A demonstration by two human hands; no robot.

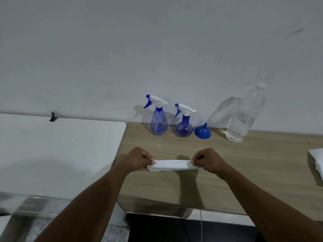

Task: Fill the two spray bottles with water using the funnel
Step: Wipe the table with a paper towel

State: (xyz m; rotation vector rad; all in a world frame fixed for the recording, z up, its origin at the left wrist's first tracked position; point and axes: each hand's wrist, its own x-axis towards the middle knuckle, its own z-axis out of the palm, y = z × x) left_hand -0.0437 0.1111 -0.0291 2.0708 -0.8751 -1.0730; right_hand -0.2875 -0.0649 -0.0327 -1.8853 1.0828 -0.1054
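Two blue spray bottles with white-and-blue trigger heads stand upright against the wall: a taller cone-shaped one (158, 123) and a round one (184, 127) to its right. Beside the round one a blue funnel (202, 131) rests upside down on the wooden table (227, 172). Farther right stands a clear water bottle (244, 116), partly filled and capped. My left hand (139, 158) and my right hand (208, 160) each pinch one end of a folded white paper towel (170, 165), held stretched just above the table in front of the bottles.
A white table (52, 154) adjoins the wooden one on the left, with a small black clip (53, 117) at its back edge. More white paper towels (317, 161) lie at the right edge. A thin cord (201, 224) hangs below the table front.
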